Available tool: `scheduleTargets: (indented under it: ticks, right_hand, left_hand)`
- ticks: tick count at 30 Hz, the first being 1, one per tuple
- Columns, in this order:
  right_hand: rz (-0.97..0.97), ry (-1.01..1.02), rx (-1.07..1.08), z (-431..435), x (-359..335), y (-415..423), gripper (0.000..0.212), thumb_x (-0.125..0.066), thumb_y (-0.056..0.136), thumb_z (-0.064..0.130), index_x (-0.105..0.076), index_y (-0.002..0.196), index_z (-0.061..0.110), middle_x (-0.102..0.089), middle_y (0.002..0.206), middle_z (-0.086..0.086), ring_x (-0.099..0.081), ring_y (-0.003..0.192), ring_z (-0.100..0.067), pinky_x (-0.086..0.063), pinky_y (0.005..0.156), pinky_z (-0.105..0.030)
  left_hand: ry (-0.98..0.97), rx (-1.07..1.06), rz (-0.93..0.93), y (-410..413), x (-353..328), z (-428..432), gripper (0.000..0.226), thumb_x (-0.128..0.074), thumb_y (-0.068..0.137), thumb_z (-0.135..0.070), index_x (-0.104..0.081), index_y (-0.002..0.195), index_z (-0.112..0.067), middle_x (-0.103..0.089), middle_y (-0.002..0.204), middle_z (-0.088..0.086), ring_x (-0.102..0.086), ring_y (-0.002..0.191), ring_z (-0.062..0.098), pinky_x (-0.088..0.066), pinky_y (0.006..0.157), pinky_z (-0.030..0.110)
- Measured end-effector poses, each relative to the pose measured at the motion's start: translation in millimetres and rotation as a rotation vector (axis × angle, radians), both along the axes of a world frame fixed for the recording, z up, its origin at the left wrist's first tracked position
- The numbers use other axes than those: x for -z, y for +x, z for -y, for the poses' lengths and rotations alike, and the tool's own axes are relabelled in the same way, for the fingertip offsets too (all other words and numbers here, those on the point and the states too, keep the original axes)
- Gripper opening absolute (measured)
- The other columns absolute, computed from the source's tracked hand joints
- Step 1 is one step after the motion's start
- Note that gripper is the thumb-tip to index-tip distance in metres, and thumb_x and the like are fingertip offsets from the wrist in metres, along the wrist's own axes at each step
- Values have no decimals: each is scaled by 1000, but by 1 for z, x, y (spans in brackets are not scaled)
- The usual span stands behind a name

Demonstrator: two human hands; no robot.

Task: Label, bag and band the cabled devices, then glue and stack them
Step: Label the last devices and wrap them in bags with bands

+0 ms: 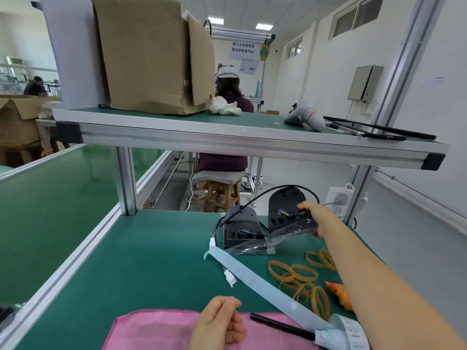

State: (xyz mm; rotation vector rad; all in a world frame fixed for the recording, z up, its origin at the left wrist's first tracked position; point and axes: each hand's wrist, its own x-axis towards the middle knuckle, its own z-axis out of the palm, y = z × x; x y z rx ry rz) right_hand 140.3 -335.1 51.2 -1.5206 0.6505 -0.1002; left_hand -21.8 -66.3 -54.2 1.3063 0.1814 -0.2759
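Two black cabled devices stand in clear bags at the far right of the green bench. My right hand reaches out and grips the right device by its lower edge. The left device stands beside it, its cable ending in white connectors. My left hand rests loosely curled on a pink cloth, holding nothing. A pale blue label strip runs diagonally to a label roll. Several tan rubber bands lie to the right.
An orange glue tool lies under my right forearm. A black pen lies on the pink cloth. An aluminium shelf overhangs the bench, with a cardboard box. A conveyor runs on the left. A person sits beyond.
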Motion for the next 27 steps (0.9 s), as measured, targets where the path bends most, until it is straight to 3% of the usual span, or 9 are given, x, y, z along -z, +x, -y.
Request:
scheduleTargets:
  ticks: [3,7,10,14,17,20,22,24,27]
  right_hand:
    - [57,49,-44,-12,-20,-14,14,-68,82,20,-57,80,12,-64,54,-6,-60,36,-19,-43,33,-19]
    - [73,88,-131,-40,-31,-48,19,-68,84,27,-56,79,13,-62,45,0,-58,34,-13,-40,33,-17]
    - [65,167,-210,-65,-28,-76,19,-67,85,26,-58,76,12,-65,50,-1,-61,38,-16,-47,38,-20]
    - [45,281,-287,-100,-7,-118,13,-68,83,20,-63,82,8,-70,67,-10,-67,57,-26,-58,61,-36]
    - [-16,329,-323,-126,14,-154,15,-70,81,18,-62,75,7,-67,60,-9,-64,48,-24,-52,46,-27]
    - [-60,363,-347,-148,36,-189,15,-74,76,17,-66,75,5,-70,67,-12,-66,52,-27,-53,49,-28]
    - [-75,407,-368,-159,50,-210,22,-77,67,18,-75,80,1,-74,84,-18,-72,67,-32,-59,61,-36]
    - [-95,423,-379,-164,62,-229,39,-79,67,21,-75,100,1,-73,102,-21,-71,89,-37,-58,82,-47]
    - [-115,381,-396,-165,73,-253,67,-87,48,38,-75,103,3,-73,105,-18,-69,100,-36,-50,97,-48]
  left_hand:
    - [-108,-59,10,-1,-8,-1,17,-57,94,-5,-68,85,5,-64,67,12,-65,59,26,-56,53,33]
    - [-225,-130,69,-4,-31,-5,18,-58,93,-11,-72,90,0,-74,88,10,-72,85,28,-59,63,29]
    - [-185,-133,71,-6,-49,-17,17,-59,94,-19,-72,96,-8,-74,97,9,-72,91,26,-60,68,29]
    - [-80,-52,65,-15,-66,-38,17,-54,97,-36,-63,101,-22,-68,107,5,-69,98,27,-58,80,38]
    - [-7,1,77,-28,-66,-54,28,-47,98,-45,-65,109,-26,-76,99,-3,-72,96,20,-58,74,36]
    - [27,10,84,-43,-56,-69,27,-55,94,-38,-64,116,-26,-75,105,-4,-72,95,16,-55,73,31]
    - [41,0,91,-53,-45,-81,22,-63,90,-25,-64,112,-27,-76,100,-6,-73,91,12,-55,71,28]
    - [82,24,90,-64,-36,-93,32,-73,83,-19,-64,114,-26,-76,99,-7,-72,92,11,-54,80,30]
    - [212,79,81,-78,-26,-105,76,-82,57,-43,-61,127,-21,-73,110,-2,-68,106,16,-44,105,41]
